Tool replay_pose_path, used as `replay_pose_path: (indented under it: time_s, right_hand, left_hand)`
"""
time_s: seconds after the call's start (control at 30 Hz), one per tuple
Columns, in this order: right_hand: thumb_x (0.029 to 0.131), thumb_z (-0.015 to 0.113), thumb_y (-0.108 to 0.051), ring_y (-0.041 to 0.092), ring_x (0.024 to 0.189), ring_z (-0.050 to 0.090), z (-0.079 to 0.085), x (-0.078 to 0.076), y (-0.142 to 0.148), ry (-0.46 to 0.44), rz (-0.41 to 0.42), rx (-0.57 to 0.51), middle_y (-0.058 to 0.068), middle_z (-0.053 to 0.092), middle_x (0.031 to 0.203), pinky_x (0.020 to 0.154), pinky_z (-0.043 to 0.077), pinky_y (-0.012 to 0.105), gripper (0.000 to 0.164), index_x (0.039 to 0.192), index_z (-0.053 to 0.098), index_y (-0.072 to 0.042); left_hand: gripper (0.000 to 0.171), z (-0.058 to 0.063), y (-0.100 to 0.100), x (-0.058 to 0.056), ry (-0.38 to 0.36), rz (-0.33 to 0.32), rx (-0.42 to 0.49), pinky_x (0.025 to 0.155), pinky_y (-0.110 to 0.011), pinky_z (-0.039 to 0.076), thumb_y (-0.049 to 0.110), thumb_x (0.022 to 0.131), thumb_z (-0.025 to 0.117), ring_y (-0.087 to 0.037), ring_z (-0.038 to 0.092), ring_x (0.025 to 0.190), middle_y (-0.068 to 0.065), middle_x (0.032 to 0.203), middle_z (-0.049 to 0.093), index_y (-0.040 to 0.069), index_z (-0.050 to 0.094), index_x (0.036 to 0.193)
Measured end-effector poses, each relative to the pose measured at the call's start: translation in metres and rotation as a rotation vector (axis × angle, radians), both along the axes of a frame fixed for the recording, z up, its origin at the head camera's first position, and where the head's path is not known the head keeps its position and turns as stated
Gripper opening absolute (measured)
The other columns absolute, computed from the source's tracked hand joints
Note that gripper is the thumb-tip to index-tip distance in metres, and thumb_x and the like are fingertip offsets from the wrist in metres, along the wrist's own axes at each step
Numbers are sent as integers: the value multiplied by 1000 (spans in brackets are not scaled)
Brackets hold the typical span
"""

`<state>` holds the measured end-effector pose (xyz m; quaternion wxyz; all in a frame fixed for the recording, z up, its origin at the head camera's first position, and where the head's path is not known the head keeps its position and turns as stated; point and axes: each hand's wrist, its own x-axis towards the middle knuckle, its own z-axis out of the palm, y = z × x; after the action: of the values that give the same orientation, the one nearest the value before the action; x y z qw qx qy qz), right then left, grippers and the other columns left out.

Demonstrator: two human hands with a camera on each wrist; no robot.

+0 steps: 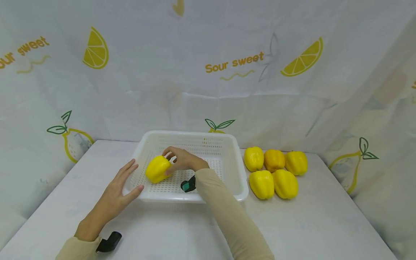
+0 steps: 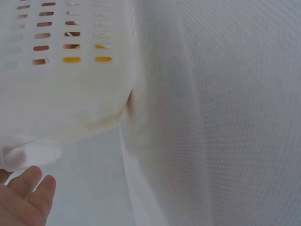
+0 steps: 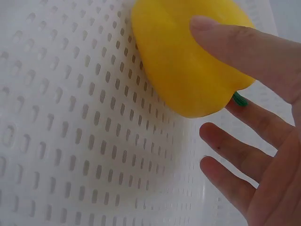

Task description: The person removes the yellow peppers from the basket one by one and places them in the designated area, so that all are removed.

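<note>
A yellow bell pepper (image 1: 157, 169) is at the left end inside a white perforated plastic basket (image 1: 195, 198). My right hand (image 1: 184, 160) holds this pepper by its stem end. The right wrist view shows the thumb (image 3: 225, 40) against the pepper's side (image 3: 183, 61), with a finger behind the green stem (image 3: 240, 99). At the basket's left side is my left hand (image 1: 113, 195), its fingers extended and spread along the rim. In the left wrist view, only some fingertips (image 2: 43, 193) show beside the basket wall (image 2: 56, 99).
Several yellow bell peppers (image 1: 261, 184) stand on the table right of the basket, one of them more orange (image 1: 274, 160). The white-covered table (image 1: 308, 224) meets a lemon-print cloth (image 1: 182, 72) behind. Each wrist carries a small black camera mount (image 1: 109, 242).
</note>
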<state>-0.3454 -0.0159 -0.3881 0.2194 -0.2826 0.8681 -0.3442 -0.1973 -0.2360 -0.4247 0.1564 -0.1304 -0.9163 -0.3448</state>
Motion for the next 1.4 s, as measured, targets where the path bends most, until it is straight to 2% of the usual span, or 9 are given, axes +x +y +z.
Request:
replay_pose_path:
  time_s: [0.17, 0.27, 0.37, 0.47, 0.63, 0.77, 0.97, 1.17, 1.4]
  right_hand:
    - [79, 85, -23, 22, 113, 58, 2, 2, 1, -20, 22, 48, 4, 63, 124, 107, 46, 50, 70, 139, 50, -28]
    - [77, 85, -26, 19, 108, 56, 3, 3, 2, -20, 19, 92, 0, 63, 111, 103, 47, 47, 74, 142, 50, -32]
    - [77, 86, -27, 17, 103, 56, 3, 3, 2, -23, 15, 117, -1, 62, 107, 96, 49, 41, 75, 142, 51, -33]
    - [75, 87, -28, 18, 102, 57, 2, 3, 2, -29, 10, 121, 1, 62, 112, 92, 49, 39, 73, 139, 53, -33]
    - [75, 86, -29, 21, 116, 56, 0, 3, 1, -29, 4, 83, 5, 57, 135, 105, 47, 46, 67, 133, 53, -25]
    - [76, 84, -31, 23, 124, 55, 1, 2, 1, -7, -9, 28, 7, 53, 144, 111, 44, 47, 65, 131, 50, -21]
    - [78, 81, -30, 22, 118, 54, 3, 1, 0, 51, -27, -40, 8, 52, 140, 108, 47, 40, 66, 135, 51, -20]
    - [79, 81, -30, 21, 116, 52, 1, 0, 0, 100, -58, -22, 8, 49, 139, 107, 48, 38, 67, 140, 51, -22]
    - [77, 84, -27, 18, 114, 54, 2, 2, 0, 60, -10, 11, 1, 58, 135, 107, 46, 41, 73, 141, 49, -23]
  left_hand:
    - [67, 1, 1, 0, 4, 2, 0, 104, -75, 32, 28, 91, 68, -49, 34, 141, -15, 162, 28, 5, 40, 148]
    - [67, 2, 1, 0, 2, 5, 0, 104, -75, 32, 28, 91, 68, -49, 34, 141, -15, 162, 28, 5, 41, 148]
    - [67, 2, 1, 1, 2, 5, 1, 104, -75, 32, 28, 91, 68, -49, 34, 141, -14, 162, 29, 5, 41, 148]
    - [67, 2, 1, 1, -2, 4, 3, 104, -75, 32, 28, 91, 68, -49, 34, 141, -14, 162, 28, 5, 41, 148]
    - [67, 2, 1, 1, -7, 1, 3, 104, -75, 32, 27, 92, 68, -49, 34, 141, -15, 162, 28, 5, 40, 148]
    - [67, 2, 0, 1, 0, 0, 0, 104, -75, 32, 27, 91, 68, -50, 34, 141, -15, 162, 28, 4, 40, 148]
    - [67, 1, 0, 1, 5, 1, 2, 104, -74, 33, 27, 91, 68, -49, 34, 141, -14, 162, 28, 5, 40, 148]
    - [68, 1, 0, 1, 7, 3, -1, 104, -74, 33, 27, 91, 69, -49, 34, 141, -15, 161, 29, 4, 41, 148]
    - [67, 2, 1, 1, 1, 3, 3, 104, -74, 33, 27, 91, 68, -49, 34, 141, -15, 161, 29, 4, 41, 148]
